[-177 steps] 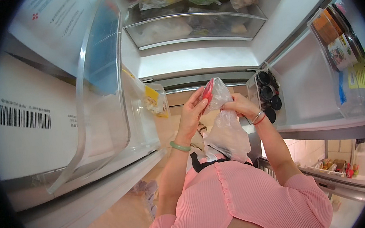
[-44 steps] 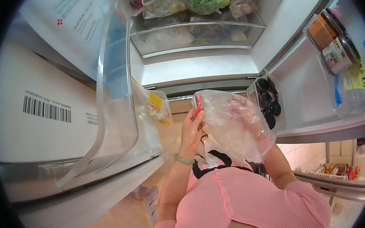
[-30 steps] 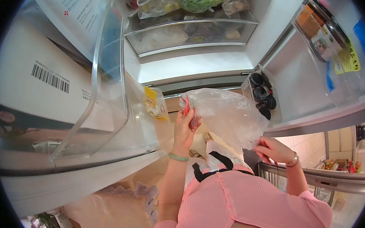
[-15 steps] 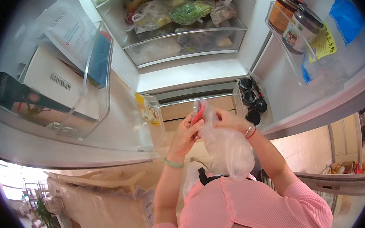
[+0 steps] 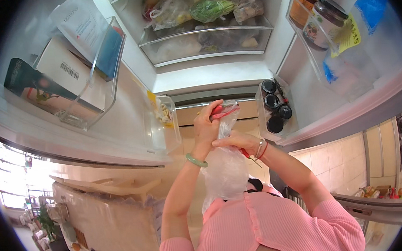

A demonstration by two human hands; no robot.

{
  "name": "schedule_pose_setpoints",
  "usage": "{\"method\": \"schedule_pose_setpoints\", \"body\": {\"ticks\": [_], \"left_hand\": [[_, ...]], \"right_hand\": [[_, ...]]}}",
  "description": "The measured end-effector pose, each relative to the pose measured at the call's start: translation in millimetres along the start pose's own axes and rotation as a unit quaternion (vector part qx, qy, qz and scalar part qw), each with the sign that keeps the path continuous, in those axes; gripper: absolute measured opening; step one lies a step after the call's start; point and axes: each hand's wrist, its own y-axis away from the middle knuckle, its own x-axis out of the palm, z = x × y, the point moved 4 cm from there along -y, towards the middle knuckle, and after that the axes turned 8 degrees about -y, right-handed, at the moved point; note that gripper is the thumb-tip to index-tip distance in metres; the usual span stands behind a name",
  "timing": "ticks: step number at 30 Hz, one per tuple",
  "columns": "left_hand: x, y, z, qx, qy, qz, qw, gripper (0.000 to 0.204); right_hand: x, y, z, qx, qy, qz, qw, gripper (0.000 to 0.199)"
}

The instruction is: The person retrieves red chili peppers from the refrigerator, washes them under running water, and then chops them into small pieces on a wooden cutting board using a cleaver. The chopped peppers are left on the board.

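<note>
Behind your hands stood an open fridge, with its shelves and door racks all around you. You held a clear plastic bag (image 5: 226,165) in front of your chest, between you and the fridge. Your left hand (image 5: 206,125) was closed around the top of the bag, where a red clip (image 5: 223,110) or seal showed between the fingers. Your right hand (image 5: 234,142) pinched the neck of the bag just below, with the fingers curled tight. It seemed you gripped it at two places so that the neck stayed gathered while the body hung loose against your pink top (image 5: 269,228). What was inside the bag I could not make out; the plastic was cloudy and creased.

Further out, dark jars (image 5: 273,112) sat in the small rack on the right door, and two bigger jars (image 5: 314,8) in the rack above. Vegetables in bags (image 5: 202,9) lay on the glass shelf. Boxes (image 5: 62,74) stood in the left door bin, partly cut off by its wall.
</note>
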Motion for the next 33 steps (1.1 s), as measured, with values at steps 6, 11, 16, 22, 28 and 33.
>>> {"method": "schedule_pose_setpoints", "body": {"ticks": [6,11,16,22,28,33], "left_hand": [[-10.2,-6.1,37.6,0.077,-0.158,-0.015,0.984,0.041],[-3.4,31.4,50.3,0.052,-0.253,0.150,0.954,0.024],[-18.6,51.8,19.5,0.076,0.012,0.209,0.975,0.023],[-33.2,27.0,-0.2,-0.136,0.318,0.010,0.938,0.027],[-32.7,-4.6,3.0,-0.017,0.179,-0.066,0.982,0.030],[-34.2,-11.3,5.5,0.018,0.020,-0.067,0.997,0.034]], "right_hand": [[-13.9,-2.2,0.7,-0.184,0.265,-0.110,0.940,0.020],[13.4,46.1,54.0,-0.225,0.615,-0.248,0.714,0.020],[-22.5,26.4,61.0,-0.374,0.393,-0.229,0.808,0.022],[-6.4,-7.4,29.2,-0.172,-0.013,-0.078,0.982,0.041],[35.7,3.9,20.6,-0.054,-0.212,0.067,0.973,0.044],[34.1,2.3,18.8,-0.087,-0.122,0.000,0.989,0.026]]}}
